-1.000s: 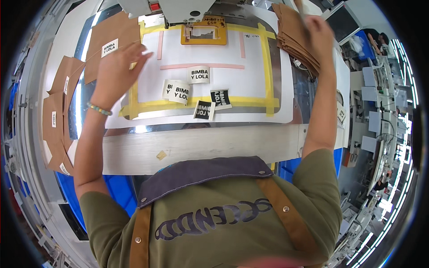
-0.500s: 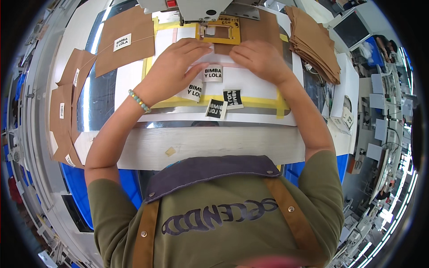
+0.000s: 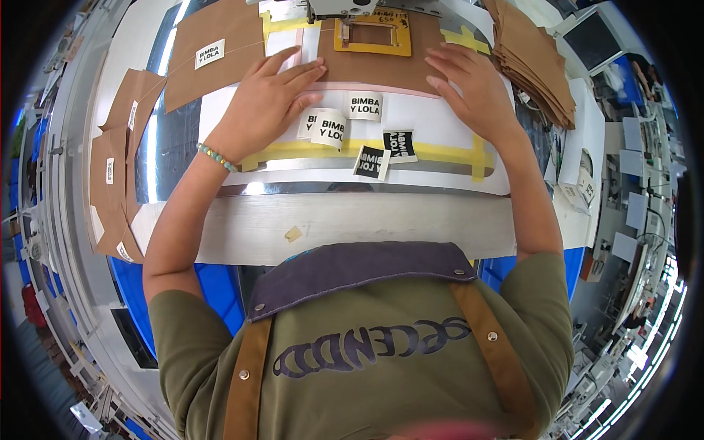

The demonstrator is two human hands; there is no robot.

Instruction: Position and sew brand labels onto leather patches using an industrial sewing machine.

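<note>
A brown fabric piece [image 3: 381, 70] lies on the white template board [image 3: 279, 165] under the machine head [image 3: 341, 9], beneath a yellow frame [image 3: 372, 48]. My left hand [image 3: 268, 99] is open, fingertips resting at the piece's left edge beside a pink strip. My right hand [image 3: 477, 95] is open, fingertips on the piece's right part. Between my hands, below the piece, lie several loose white labels [image 3: 364, 107] and black labels [image 3: 371, 164] with printing. At the upper left, another brown piece [image 3: 213, 84] has a white label [image 3: 210, 53] on it.
More labelled brown pieces [image 3: 110, 194] lie along the left side. A stack of brown pieces [image 3: 532, 73] and a white box [image 3: 583, 143] are at the right. A screen [image 3: 587, 44] stands beyond. Blue bins [image 3: 132, 279] are below the table edge [image 3: 367, 227]. Rows of machines fill the far right.
My right hand has come from the stack with a brown piece, which now lies under the yellow frame. My left hand has moved right and up to that piece's edge.
</note>
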